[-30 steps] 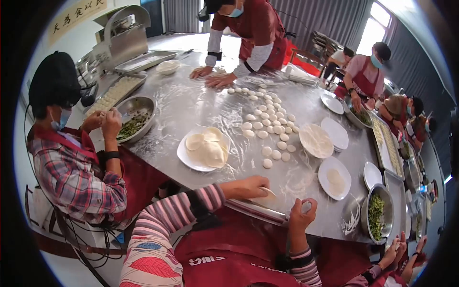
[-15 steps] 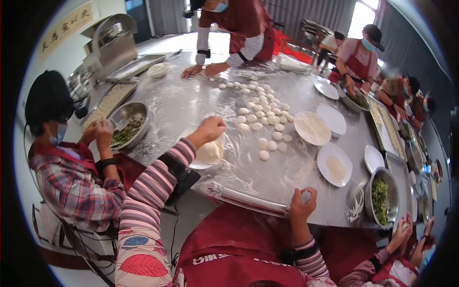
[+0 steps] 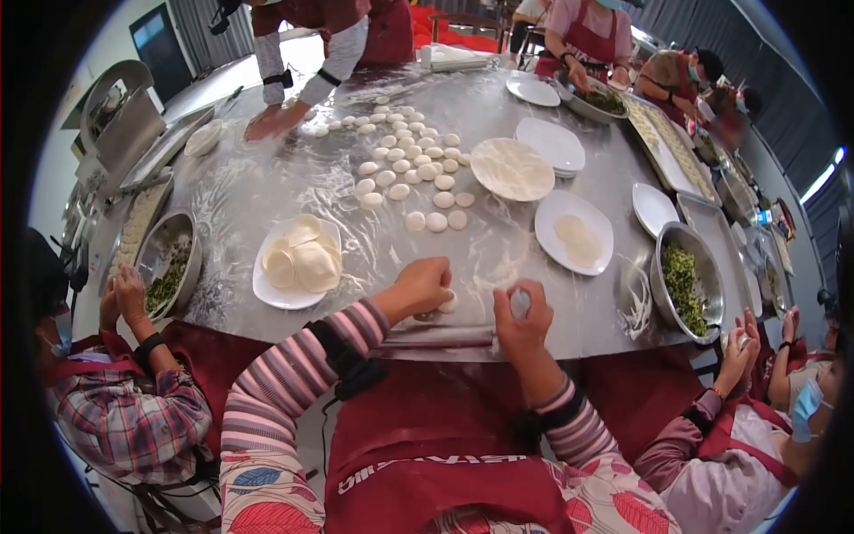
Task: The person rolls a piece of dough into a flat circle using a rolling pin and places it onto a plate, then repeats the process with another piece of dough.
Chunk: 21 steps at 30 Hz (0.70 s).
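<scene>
My left hand [image 3: 420,289] is closed, thumb and fingers pinched at a small pale dough disc [image 3: 449,302] low over the near table edge. My right hand [image 3: 525,320] is beside it on the right, its fingers curled round a pale rounded thing that I cannot make out. Below both hands, a long metal bar [image 3: 436,340] lies along the table's edge. To the left stands a white plate [image 3: 269,295] with several round dough wrappers [image 3: 313,265] on it. Beyond my hands, many flattened dough pieces [image 3: 400,166] are scattered on the floured metal table [image 3: 245,196].
On the right are a plate with thin wrappers [image 3: 578,242], a floury round dish [image 3: 511,169], stacked white plates [image 3: 551,145] and a steel bowl of chopped greens [image 3: 683,289]. A co-worker's hands [image 3: 276,120] press on the table opposite. Another bowl [image 3: 182,254] stands left.
My left hand has moved right from above the plate of wrappers, uncovering them, and now meets a dough disc. My right hand has come closer to it. The view has turned right and down.
</scene>
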Available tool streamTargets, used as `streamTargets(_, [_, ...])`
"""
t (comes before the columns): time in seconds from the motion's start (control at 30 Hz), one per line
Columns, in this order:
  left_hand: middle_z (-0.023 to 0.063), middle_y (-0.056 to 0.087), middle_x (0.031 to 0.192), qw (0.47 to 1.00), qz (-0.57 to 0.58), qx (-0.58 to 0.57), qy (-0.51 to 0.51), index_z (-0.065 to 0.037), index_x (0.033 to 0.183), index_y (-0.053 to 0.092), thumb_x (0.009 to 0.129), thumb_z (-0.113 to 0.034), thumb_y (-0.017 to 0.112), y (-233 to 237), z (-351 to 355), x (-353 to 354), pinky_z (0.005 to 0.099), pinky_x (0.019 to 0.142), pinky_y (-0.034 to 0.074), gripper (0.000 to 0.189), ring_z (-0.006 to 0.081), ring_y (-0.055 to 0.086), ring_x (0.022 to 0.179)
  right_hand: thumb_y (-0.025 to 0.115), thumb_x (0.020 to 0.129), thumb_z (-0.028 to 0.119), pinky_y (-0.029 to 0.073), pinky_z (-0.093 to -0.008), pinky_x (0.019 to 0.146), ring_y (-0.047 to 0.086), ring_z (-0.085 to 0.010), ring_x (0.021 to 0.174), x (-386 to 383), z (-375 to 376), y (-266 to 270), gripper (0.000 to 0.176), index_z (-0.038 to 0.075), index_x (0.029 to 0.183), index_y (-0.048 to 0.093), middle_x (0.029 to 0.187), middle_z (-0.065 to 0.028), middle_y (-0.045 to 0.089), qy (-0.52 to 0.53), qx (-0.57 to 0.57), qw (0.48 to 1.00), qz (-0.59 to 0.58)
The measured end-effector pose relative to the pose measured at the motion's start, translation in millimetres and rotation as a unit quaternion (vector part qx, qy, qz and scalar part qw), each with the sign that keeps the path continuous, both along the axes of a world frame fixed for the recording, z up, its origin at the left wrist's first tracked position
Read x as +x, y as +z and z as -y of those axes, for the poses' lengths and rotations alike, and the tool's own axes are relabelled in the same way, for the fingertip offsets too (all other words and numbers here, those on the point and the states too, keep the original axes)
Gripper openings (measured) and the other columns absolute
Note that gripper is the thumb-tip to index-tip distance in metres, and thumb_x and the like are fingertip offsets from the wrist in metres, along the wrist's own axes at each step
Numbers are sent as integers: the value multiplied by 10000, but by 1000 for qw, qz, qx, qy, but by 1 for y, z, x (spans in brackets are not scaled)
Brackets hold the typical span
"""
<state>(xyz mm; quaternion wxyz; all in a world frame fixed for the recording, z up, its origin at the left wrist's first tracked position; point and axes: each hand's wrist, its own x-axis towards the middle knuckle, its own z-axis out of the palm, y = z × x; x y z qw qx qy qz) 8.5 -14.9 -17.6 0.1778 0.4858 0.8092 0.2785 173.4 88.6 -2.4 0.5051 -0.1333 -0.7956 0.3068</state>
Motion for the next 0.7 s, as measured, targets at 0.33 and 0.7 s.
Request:
streamTargets(0.33, [122,614,687,978,165,120,-50,-3,762,592,654,-97,660,3,-45,-3,321,612,467,158,225,607,661,681,723,27,450,-315,495,580,-269,539,-11,-3,2,224,36,865,507,664,-117,553,-3,-11,1000,2])
streamTargets(0.7, [115,634,676,992,101,3,-72,-27,750,648,647,-118,685,3,-3,-14,308,593,467,143,218,615,628,668,735,61,451,-380,514,577,-358,592,-51,-21,-13,244,27,905,495,691,-165,560,-37,-3,999,16])
